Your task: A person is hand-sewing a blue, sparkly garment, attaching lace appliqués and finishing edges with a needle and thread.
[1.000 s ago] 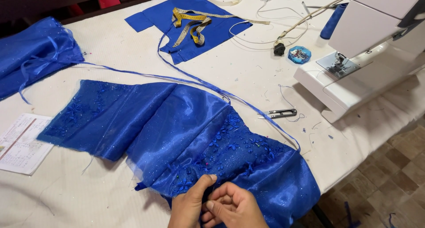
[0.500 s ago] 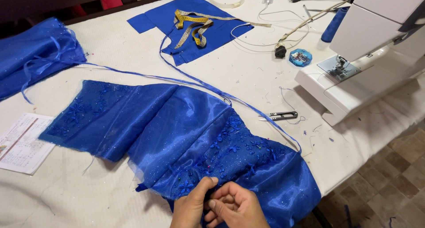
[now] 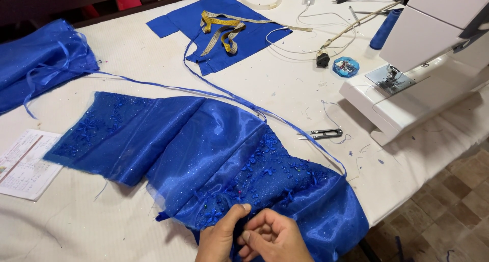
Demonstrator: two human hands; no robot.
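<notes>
Hands meet at the near tabletop [image 3: 285, 84] edge, left hand [image 3: 219, 236] and right hand [image 3: 272, 239] pinching the beaded hem of shiny blue satin fabric [image 3: 214, 155], spread flat for close handwork.

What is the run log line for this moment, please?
left hand: pinching blue fabric edge | right hand: on same edge | thread snips: on table

left thumb [image 3: 239, 209] slid slightly along blue fabric [image 3: 224, 155]

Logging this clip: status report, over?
Left hand and right hand both pinching near edge of blue satin piece. Thread snips lie clear, right.
</notes>
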